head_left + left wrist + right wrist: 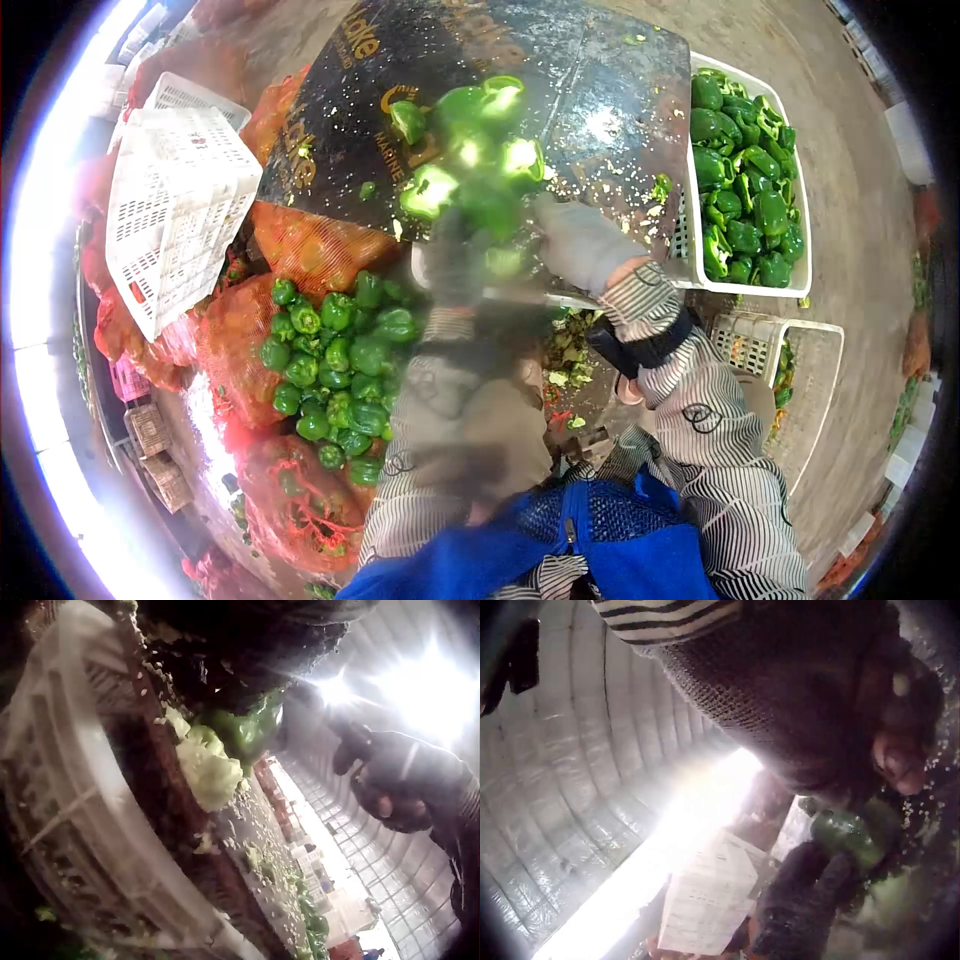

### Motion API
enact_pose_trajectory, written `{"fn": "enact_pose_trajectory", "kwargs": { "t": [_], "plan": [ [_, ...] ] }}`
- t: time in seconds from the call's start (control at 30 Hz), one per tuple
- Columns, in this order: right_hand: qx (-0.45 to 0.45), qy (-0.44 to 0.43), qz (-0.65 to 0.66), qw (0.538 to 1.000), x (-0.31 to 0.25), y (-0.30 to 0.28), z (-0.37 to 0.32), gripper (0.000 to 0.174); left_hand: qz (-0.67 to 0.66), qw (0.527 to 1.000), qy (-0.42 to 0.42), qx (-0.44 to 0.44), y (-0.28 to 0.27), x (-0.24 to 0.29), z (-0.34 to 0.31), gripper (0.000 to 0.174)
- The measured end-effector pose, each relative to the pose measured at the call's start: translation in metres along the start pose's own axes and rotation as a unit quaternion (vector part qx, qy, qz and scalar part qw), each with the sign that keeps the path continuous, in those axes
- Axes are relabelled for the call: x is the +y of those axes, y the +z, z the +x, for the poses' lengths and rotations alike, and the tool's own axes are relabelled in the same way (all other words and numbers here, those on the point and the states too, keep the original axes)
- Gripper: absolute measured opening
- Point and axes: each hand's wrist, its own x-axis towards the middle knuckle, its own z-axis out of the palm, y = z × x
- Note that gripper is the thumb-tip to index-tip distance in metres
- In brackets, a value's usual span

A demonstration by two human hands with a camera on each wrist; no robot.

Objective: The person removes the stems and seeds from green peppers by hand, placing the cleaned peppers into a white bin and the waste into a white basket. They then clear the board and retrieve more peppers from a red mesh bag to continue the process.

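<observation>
My left hand (455,255), in a dark glove, is blurred at the board's near edge. Its fingers lie round a green pepper (855,832) in the right wrist view; that pepper is a blur in the head view. The grey-gloved right hand (585,240) is just right of the pepper. In the left wrist view the right hand (409,780) has bent fingers, and whether they hold anything is hidden. Beyond the hands, cut peppers (430,190) and a whole-looking one (460,108) lie on the dark board (600,60), among scattered seeds.
A white crate (805,250) of green peppers stands right of the board, another crate (840,360) below it. Whole peppers (340,355) lie on net sacks (235,340) at left. An upturned white crate (180,190) leans at the upper left.
</observation>
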Motion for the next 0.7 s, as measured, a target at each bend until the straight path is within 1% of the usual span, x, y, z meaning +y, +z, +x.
{"fn": "enact_pose_trajectory", "kwargs": {
  "t": [0.03, 0.07, 0.1, 0.13, 0.17, 0.2, 0.23, 0.27, 0.3, 0.33, 0.37, 0.4, 0.43, 0.47, 0.5, 0.53, 0.57, 0.6, 0.67, 0.7],
  "plan": [
    [-0.042, 0.058, -0.002, 0.997, -0.007, 0.0, -0.001, 0.03, 0.034, 0.996, 0.08, 0.005, 0.007, -0.012, 0.002, 0.055],
    [-0.042, 0.057, 0.0, 0.998, -0.002, 0.007, 0.002, 0.03, 0.069, 0.985, 0.16, 0.008, 0.01, -0.019, 0.003, 0.056],
    [-0.047, 0.072, -0.018, 0.996, 0.012, 0.02, 0.005, 0.032, 0.019, 0.991, 0.131, -0.012, 0.001, 0.002, -0.004, 0.059],
    [-0.055, 0.089, -0.037, 0.994, 0.025, 0.034, 0.007, 0.034, 0.016, 0.992, 0.128, -0.015, 0.001, 0.005, -0.005, 0.059],
    [-0.043, 0.096, -0.036, 0.994, 0.03, 0.047, 0.005, 0.042, -0.008, 0.955, 0.292, 0.045, 0.002, 0.008, 0.0, 0.06],
    [-0.04, 0.099, -0.037, 0.994, 0.029, 0.05, 0.005, 0.042, -0.03, 0.888, 0.447, 0.102, 0.005, 0.01, 0.004, 0.061],
    [-0.057, 0.104, -0.039, 0.992, 0.024, 0.055, 0.006, 0.045, -0.03, 0.887, 0.45, 0.096, 0.007, 0.01, 0.004, 0.061],
    [-0.076, 0.11, -0.04, 0.99, 0.023, 0.06, 0.004, 0.047, -0.044, 0.941, 0.328, 0.076, 0.011, 0.008, 0.001, 0.063],
    [-0.034, 0.08, -0.031, 0.996, 0.027, 0.062, -0.003, 0.04, -0.056, 0.977, 0.197, 0.054, 0.016, 0.005, -0.003, 0.065],
    [-0.035, 0.089, -0.027, 0.995, 0.033, 0.07, -0.007, 0.04, -0.067, 0.995, 0.062, 0.029, 0.023, 0.005, -0.008, 0.067],
    [-0.009, 0.081, -0.042, 0.996, 0.041, 0.083, -0.009, 0.034, -0.048, 0.999, 0.007, 0.02, 0.016, 0.021, -0.005, 0.068],
    [0.017, 0.071, -0.059, 0.996, 0.048, 0.095, -0.01, 0.028, -0.059, 0.997, 0.02, 0.042, 0.018, 0.018, 0.0, 0.063],
    [0.091, 0.026, -0.024, 0.995, 0.06, 0.107, -0.027, 0.021, -0.047, 0.998, -0.022, 0.035, 0.018, 0.017, 0.003, 0.062],
    [0.09, 0.028, -0.021, 0.995, 0.06, 0.107, -0.036, 0.021, -0.034, 0.997, -0.066, 0.029, 0.014, 0.023, 0.003, 0.061],
    [0.069, 0.044, -0.001, 0.997, 0.059, 0.105, -0.042, 0.02, -0.03, 0.997, -0.067, 0.028, 0.017, 0.022, 0.003, 0.061],
    [0.048, 0.059, 0.02, 0.997, 0.058, 0.101, -0.048, 0.019, 0.014, 0.997, -0.069, 0.029, 0.022, 0.018, 0.004, 0.061],
    [0.093, -0.009, -0.003, 0.996, 0.055, 0.094, -0.056, 0.02, 0.059, 0.995, -0.071, 0.029, 0.022, 0.021, 0.005, 0.061],
    [0.092, -0.008, 0.004, 0.996, 0.055, 0.095, -0.06, 0.02, 0.066, 0.995, -0.071, 0.026, 0.021, 0.023, 0.009, 0.061],
    [0.069, 0.073, 0.07, 0.992, 0.056, 0.097, -0.065, 0.022, 0.059, 0.985, -0.156, 0.042, 0.019, 0.036, 0.022, 0.063],
    [0.063, 0.074, 0.071, 0.993, 0.06, 0.096, -0.068, 0.022, 0.047, 0.982, -0.176, 0.041, 0.015, 0.052, 0.024, 0.06]
  ]
}}
